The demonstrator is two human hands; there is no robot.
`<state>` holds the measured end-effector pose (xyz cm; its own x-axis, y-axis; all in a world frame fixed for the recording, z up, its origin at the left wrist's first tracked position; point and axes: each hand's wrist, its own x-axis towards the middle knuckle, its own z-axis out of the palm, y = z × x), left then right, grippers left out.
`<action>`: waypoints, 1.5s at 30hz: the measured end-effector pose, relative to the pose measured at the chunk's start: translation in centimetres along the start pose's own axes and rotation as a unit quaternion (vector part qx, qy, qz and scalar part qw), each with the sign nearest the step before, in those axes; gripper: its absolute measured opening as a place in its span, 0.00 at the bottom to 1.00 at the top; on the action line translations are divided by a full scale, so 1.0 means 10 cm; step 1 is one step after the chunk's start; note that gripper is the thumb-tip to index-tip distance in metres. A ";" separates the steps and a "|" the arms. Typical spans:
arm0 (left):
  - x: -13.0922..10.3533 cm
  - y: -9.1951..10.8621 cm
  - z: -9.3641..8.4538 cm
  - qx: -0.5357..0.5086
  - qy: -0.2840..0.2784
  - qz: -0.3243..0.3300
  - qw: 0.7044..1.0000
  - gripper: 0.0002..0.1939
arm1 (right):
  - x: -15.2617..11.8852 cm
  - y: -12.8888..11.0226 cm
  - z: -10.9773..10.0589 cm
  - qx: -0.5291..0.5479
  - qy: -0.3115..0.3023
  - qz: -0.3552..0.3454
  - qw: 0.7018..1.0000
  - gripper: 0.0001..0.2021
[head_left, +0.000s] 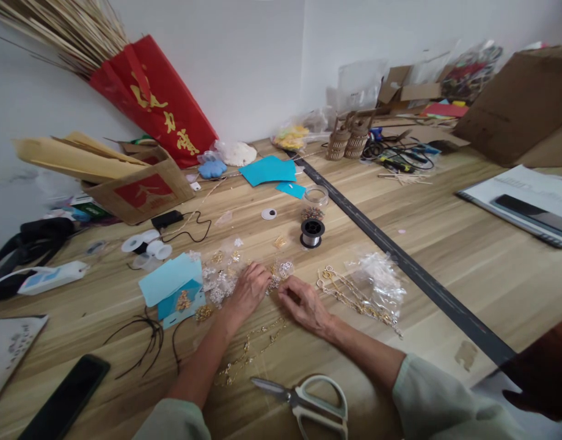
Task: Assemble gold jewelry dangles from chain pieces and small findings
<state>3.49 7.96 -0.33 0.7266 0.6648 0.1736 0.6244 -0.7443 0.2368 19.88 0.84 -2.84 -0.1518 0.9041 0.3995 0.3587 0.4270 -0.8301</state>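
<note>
My left hand (252, 285) rests at a pile of small metal jewelry findings (276, 276). Its fingers are bent and pressed together, and whatever they hold is too small to make out. Just to the right, my right hand (305, 305) is closed in a pinch; its fingertips hide anything between them. A thin gold beaded chain (251, 349) lies on the table below both hands, one end close to the right hand. Clear beads (218, 286) in plastic lie left of my left hand. Gold chains (349, 296) lie right of my right hand.
Scissors (299, 400) lie at the front edge. A wire spool (312, 233) and a bead jar (314, 211) stand beyond my hands. Blue cards (171, 281), black cords (148, 336) and a phone (65, 397) are on the left. A dark strip (400, 260) crosses the table.
</note>
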 end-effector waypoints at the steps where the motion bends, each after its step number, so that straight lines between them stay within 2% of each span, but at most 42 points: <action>1: 0.00 -0.01 0.00 -0.003 -0.002 0.000 1.000 0.12 | 0.00 0.00 0.00 0.001 0.001 -0.001 1.000 0.04; 16: 0.04 -0.01 -0.07 -0.040 -0.010 0.017 0.999 0.10 | 0.01 -0.03 -0.01 0.000 0.006 -0.006 1.000 0.04; 26: 0.05 -0.05 -0.02 -0.019 -0.029 0.033 0.999 0.11 | 0.00 0.01 0.00 0.005 0.004 -0.008 1.000 0.04; 32: 0.02 -0.02 -0.02 -0.023 0.001 0.028 0.999 0.11 | -0.01 0.01 0.00 0.002 0.008 -0.006 1.000 0.04; 40: -0.19 -0.02 -0.07 -0.136 0.123 -0.056 0.981 0.05 | -0.01 -0.02 0.00 -0.002 0.018 0.004 1.000 0.04; 45: -0.32 0.06 -0.06 -0.224 0.145 -0.154 0.951 0.05 | -0.01 -0.04 0.00 -0.003 0.015 -0.001 1.000 0.04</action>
<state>1.38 5.44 -0.15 0.3785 0.8850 0.2711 0.5624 -0.4525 0.6920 19.81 0.56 -2.55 -0.1247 0.9021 0.4131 0.3640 0.4289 -0.8268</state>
